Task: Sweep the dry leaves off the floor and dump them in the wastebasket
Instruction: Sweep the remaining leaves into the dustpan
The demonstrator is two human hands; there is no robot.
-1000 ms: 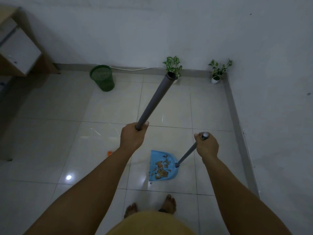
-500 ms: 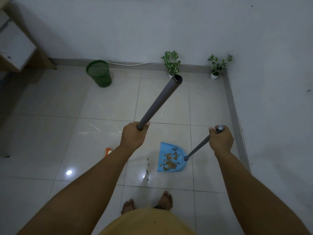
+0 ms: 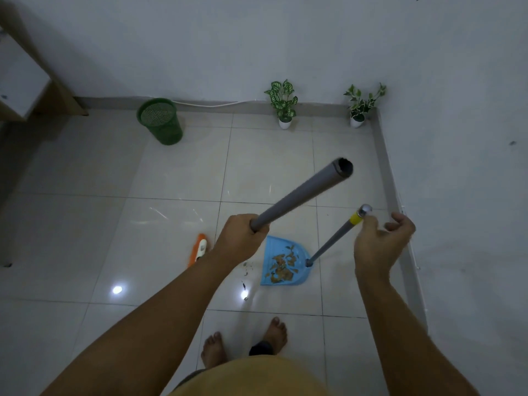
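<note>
Dry leaves [image 3: 281, 267] lie heaped in the blue dustpan [image 3: 284, 262], which sits flat on the tiled floor [image 3: 171, 224] below and between the two hands. A few crumbs [image 3: 245, 271] lie on the tile just left of the pan. The left hand [image 3: 241, 240] has its fingers curled tight round the grey broom handle [image 3: 303, 194], which slants up and to the right past the knuckles; the orange broom head [image 3: 197, 250] shows just left of that wrist. The right hand [image 3: 381, 241] is loosened, fingers spread and half bent, with the yellow-tipped top of the dustpan handle [image 3: 333, 240] at its fingertips, barely touched if at all. The green wastebasket [image 3: 160, 121] stands well beyond the left hand's fingers, by the far wall [image 3: 257, 38], with two potted plants [image 3: 283, 104] further right.
</note>
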